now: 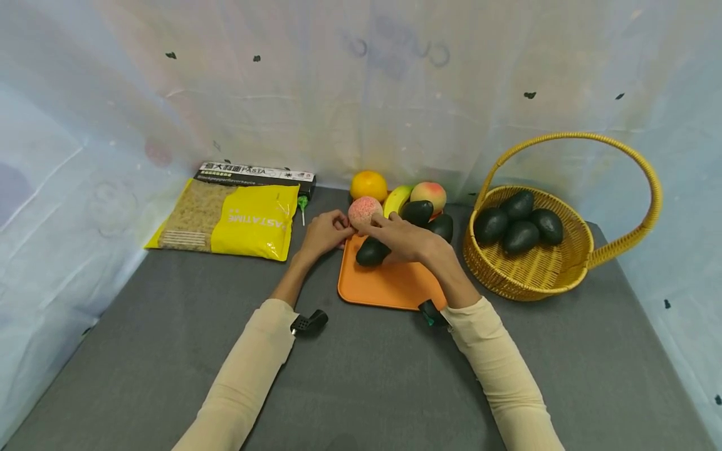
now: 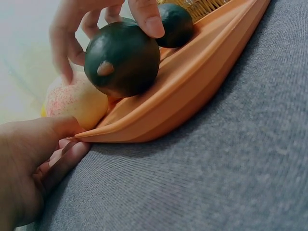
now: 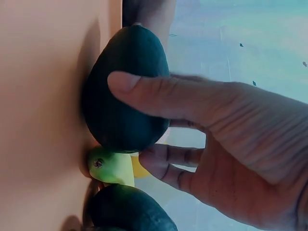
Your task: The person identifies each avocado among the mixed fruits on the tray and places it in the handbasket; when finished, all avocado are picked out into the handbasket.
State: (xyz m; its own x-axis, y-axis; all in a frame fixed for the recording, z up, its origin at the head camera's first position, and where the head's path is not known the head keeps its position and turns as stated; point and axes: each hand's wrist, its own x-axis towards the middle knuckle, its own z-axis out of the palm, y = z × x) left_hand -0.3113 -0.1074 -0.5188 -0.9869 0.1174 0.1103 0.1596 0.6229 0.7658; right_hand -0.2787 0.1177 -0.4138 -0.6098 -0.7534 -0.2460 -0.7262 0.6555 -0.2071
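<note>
An orange tray (image 1: 389, 288) lies on the grey table, with fruit gathered along its far side. My left hand (image 1: 326, 235) pinches the tray's left rim, thumb above and fingers below, as the left wrist view shows. In my right hand (image 1: 406, 241) is a dark green avocado (image 3: 127, 91), held between the thumb on its near side and fingers partly hidden behind it. The avocado is over the tray's left part, close to a speckled peach (image 1: 365, 212). Beyond the right hand are a banana (image 1: 397, 199), a second peach (image 1: 430, 194) and two more avocados (image 1: 416, 213).
A yellow wicker basket (image 1: 527, 285) with a tall handle stands on the right, holding several avocados (image 1: 521, 238). An orange (image 1: 368, 186) sits at the back. To the left are a yellow pasta bag (image 1: 254, 219), a black pasta box (image 1: 256, 175) and a green lollipop (image 1: 303, 203).
</note>
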